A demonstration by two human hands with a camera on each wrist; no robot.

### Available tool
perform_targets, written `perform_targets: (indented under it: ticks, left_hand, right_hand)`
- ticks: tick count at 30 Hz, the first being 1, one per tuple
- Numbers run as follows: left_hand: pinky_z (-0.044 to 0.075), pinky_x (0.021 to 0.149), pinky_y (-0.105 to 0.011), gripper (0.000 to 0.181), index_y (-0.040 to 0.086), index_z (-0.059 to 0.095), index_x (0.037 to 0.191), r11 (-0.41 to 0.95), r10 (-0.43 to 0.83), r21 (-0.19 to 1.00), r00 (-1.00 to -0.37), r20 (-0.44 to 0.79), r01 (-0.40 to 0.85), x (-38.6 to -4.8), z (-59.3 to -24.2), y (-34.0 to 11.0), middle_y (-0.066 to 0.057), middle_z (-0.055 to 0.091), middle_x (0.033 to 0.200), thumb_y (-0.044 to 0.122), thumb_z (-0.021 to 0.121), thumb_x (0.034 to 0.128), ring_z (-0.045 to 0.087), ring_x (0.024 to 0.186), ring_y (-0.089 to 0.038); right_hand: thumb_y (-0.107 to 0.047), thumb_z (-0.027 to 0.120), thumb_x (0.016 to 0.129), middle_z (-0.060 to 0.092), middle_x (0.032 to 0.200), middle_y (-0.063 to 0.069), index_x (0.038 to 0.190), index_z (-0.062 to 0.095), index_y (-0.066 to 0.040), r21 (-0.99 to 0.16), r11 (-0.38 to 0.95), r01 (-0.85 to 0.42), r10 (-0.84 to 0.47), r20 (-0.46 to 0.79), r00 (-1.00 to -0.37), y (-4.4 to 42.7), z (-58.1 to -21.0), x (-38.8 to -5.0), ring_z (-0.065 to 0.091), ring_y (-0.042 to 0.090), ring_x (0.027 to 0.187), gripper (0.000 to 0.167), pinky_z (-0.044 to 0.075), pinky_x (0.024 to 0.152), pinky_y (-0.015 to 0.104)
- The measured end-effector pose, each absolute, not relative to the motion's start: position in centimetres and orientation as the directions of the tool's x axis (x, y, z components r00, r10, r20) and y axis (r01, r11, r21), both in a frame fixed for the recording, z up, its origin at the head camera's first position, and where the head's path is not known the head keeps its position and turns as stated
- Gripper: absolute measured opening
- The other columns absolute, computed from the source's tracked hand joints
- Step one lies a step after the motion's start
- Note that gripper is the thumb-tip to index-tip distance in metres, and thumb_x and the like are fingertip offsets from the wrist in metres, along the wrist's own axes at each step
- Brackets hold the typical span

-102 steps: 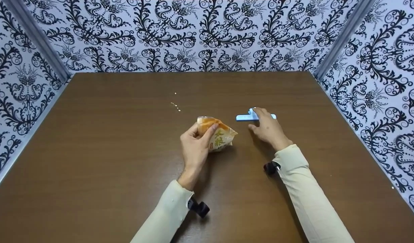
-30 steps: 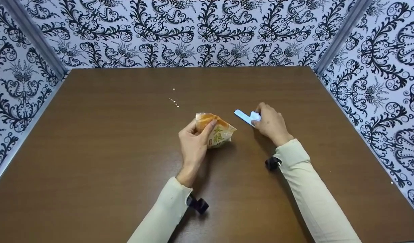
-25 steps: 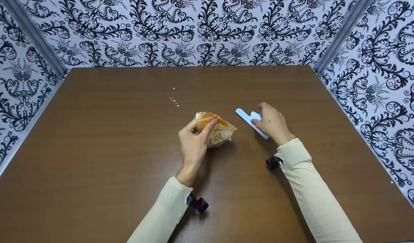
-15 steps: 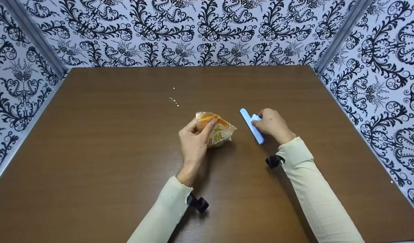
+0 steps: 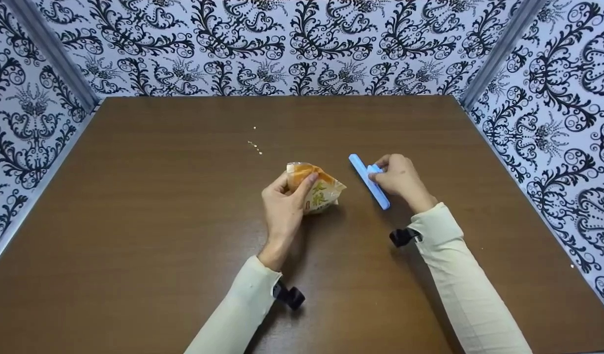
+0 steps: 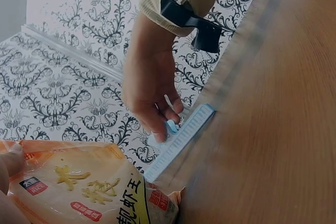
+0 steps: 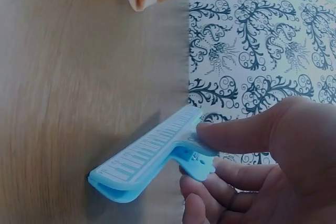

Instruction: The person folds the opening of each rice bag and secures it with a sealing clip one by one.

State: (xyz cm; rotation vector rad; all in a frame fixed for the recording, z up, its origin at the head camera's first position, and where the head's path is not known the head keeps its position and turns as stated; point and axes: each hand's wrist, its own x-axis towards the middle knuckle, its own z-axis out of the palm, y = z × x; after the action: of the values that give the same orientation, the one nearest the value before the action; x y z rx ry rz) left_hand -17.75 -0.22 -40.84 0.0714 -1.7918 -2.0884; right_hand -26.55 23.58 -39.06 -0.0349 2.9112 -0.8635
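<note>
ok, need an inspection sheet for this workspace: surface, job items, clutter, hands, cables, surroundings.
Surface: brown wood-grain table, light reflecting off it near the left forearm.
Job's things: printed orange-and-cream bag; light blue clip to its right, apart from it in the head view.
Clutter: a few small pale specks beyond the bag, plus one near the right edge.
Left hand: pinches the bag, thumb on its near face.
Right hand: pinches the clip by its handle, thumb on one side, fingers on the other.
Cables: nothing seen.
Surroundings: black-and-white scroll-patterned walls, grey corner posts; a black device at each wrist.
</note>
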Motion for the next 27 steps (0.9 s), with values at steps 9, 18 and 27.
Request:
perform_targets:
  ticks: [9,18,27]
  left_hand:
    - [0.061,0.063,-0.029,0.016,0.001,0.078,0.095,-0.123,-0.330,0.960,-0.923,0.199,0.251,-17.7,-41.0,-0.3,-0.014,0.080,0.088,0.014,0.084,0.0884,0.075,0.076,-0.016]
    - [0.063,0.067,-0.031,0.018,0.004,0.078,0.096,-0.112,-0.333,0.966,-0.925,0.184,0.232,-17.7,-40.9,-0.3,-0.012,0.080,0.089,0.018,0.085,0.0877,0.076,0.079,-0.017]
    - [0.064,0.071,-0.034,0.017,0.004,0.079,0.096,-0.114,-0.330,0.963,-0.924,0.194,0.243,-17.7,-40.9,-0.3,-0.011,0.080,0.089,0.018,0.085,0.0876,0.077,0.081,-0.017]
  right_hand:
    - [-0.020,0.069,0.097,0.072,0.105,0.020,0.117,0.072,0.004,-0.596,0.800,-0.062,-0.044,0.045,-0.998,23.5,-39.3,-26.1,0.062,0.027,0.092,0.032,0.046,0.078,0.031]
    - [-0.015,0.075,0.093,0.074,0.101,0.022,0.112,0.075,0.002,-0.640,0.762,-0.102,-0.001,0.156,-0.988,23.9,-39.3,-25.9,0.064,0.028,0.091,0.026,0.047,0.076,0.030]
    - [-0.012,0.080,0.086,0.072,0.094,0.015,0.107,0.075,0.000,-0.694,0.715,-0.085,0.044,0.166,-0.985,23.9,-38.8,-24.9,0.062,0.020,0.085,0.025,0.048,0.067,0.017]
